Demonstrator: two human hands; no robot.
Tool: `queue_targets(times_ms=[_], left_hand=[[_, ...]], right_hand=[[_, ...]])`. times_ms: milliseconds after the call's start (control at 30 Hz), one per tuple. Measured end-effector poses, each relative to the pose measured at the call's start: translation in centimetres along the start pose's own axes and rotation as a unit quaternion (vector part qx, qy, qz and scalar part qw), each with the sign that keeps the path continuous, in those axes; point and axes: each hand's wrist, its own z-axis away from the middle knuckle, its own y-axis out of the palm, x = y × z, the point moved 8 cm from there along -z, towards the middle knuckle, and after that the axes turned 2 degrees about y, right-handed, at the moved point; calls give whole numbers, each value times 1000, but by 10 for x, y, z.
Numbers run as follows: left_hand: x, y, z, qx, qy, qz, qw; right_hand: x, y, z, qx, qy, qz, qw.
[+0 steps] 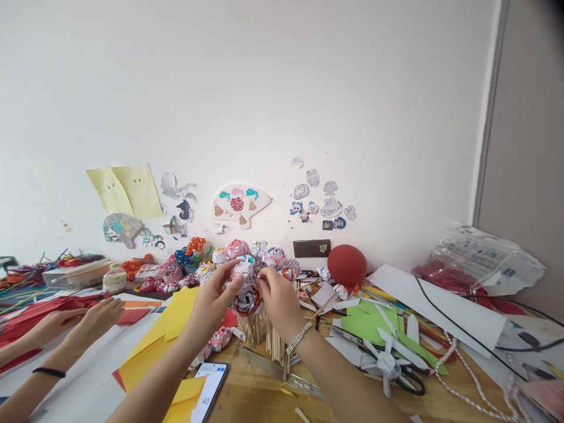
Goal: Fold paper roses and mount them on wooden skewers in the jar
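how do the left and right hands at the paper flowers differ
The left hand has a bare wrist; the right hand wears a silvery bracelet. The left hand parts thumb and fingers around a white paper flower; the right hand bunches its fingers beside it. Both are ungloved.

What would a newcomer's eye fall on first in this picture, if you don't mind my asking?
Most likely the bunch of crumpled-paper flowers at the centre of the table, with the person's left hand and right hand both up against it. The round red balloon to its right, near the wall, would probably come next, followed by the fan-shaped cutout with a red emblem on the wall above the flowers.
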Motion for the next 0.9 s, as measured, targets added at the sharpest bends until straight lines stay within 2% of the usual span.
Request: queue_targets(times_ms=[133,233,333,433,600,700,767,900], left_hand=[[1,0,3,-14,25,-56,998],[2,-2,2,-23,30,-71,997],[4,-2,1,-26,28,-69,997],[6,-2,0,-21,25,-64,997],[10,-4,1,-28,18,-46,998],[9,-5,3,-36,5,-13,999],[8,-7,6,-53,-1,11,999],[8,-12,9,-91,-18,58,994]], right_hand=[[3,-3,-3,-5,-17,18,1000],[7,-8,-5,-32,-35,2,999],[14,-21,-9,-84,-42,-37,995],[22,-43,-13,-136,-36,-114,983],[33,-105,-3,-260,-62,-250,931],[22,-140,16,-351,-31,-295,888],[11,-152,29,-378,2,-329,865],[-6,-159,46,-395,33,-373,839]])
